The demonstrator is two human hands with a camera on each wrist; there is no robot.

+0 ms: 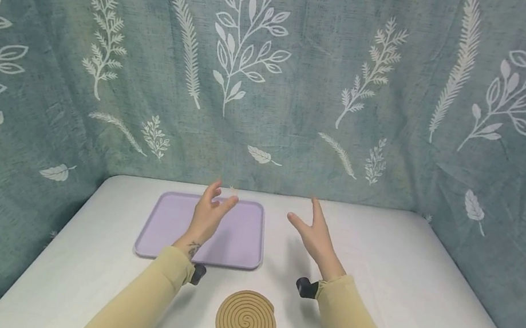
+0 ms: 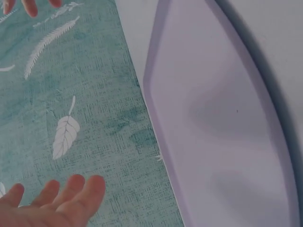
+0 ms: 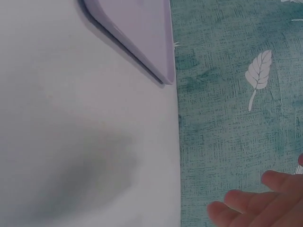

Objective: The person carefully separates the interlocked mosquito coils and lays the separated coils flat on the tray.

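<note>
Above the lilac tray (image 1: 168,229) hovers the left hand (image 1: 208,217), its fingers spread and relaxed with nothing in them. The right hand (image 1: 317,238) is raised over the white table to the right of the tray, thumb and fingers apart, also holding nothing. Between the forearms, nearer the front, a tan coiled spiral mat (image 1: 246,325) lies flat on the table; neither hand touches it. In the left wrist view, the left fingers (image 2: 90,198) show at lower left beside the tray. Right fingertips (image 3: 227,213) appear at the lower right of the right wrist view.
A white table (image 1: 410,281) spreads beneath both arms. Behind it and along its sides hangs a green-blue cloth (image 1: 306,90) with white leaf prints. Each wrist carries a small black camera, such as the right wrist's camera (image 1: 307,288).
</note>
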